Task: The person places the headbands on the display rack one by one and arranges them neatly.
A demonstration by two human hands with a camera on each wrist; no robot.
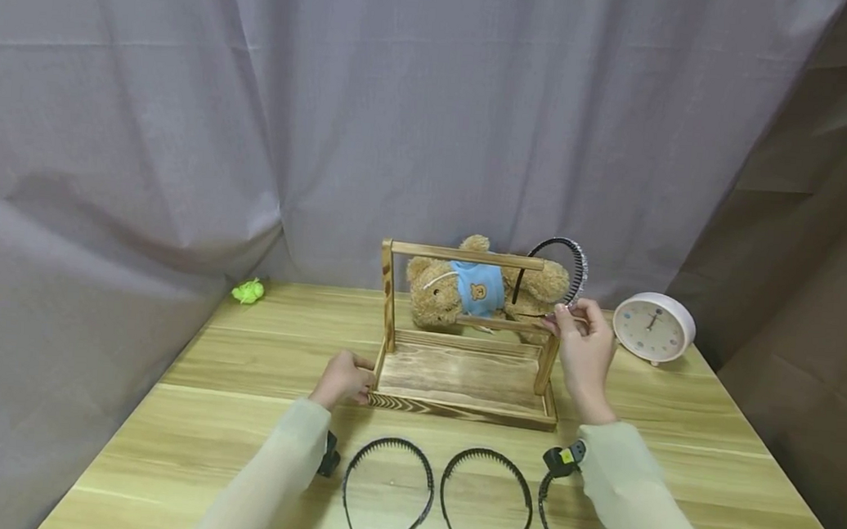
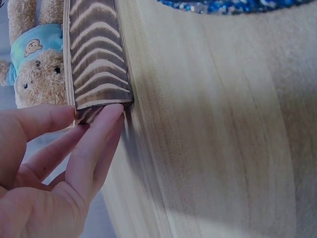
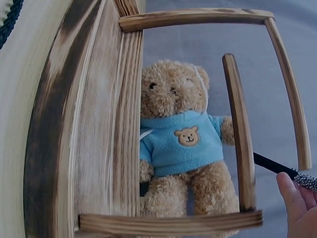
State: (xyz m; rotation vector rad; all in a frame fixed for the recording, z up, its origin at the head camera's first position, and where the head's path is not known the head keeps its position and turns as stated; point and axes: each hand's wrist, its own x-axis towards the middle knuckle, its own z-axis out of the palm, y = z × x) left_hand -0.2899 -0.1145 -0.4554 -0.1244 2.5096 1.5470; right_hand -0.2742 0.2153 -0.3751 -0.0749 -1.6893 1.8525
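A wooden rack (image 1: 457, 412) with a tray-like base and two horizontal bars stands mid-table. At its left front corner my left hand (image 1: 345, 379) pinches the base between fingertips; the left wrist view shows this hand (image 2: 64, 168) on the striped wooden edge (image 2: 99, 59). My right hand (image 1: 585, 350) holds a black headband (image 1: 580, 267) with silvery glitter, upright by the free end of the upper bar (image 1: 468, 255). In the right wrist view, the headband's black end (image 3: 272, 162) reaches toward the lower bar (image 3: 240, 134). Whether the headband encircles a bar, I cannot tell.
Several dark headbands, such as the left one (image 1: 391, 441) and the middle one (image 1: 487, 452), lie before the rack. Behind it lies a teddy bear (image 1: 479, 289) in a blue top. A round clock (image 1: 653, 328) stands right, a yellow-green item (image 1: 248, 291) far left.
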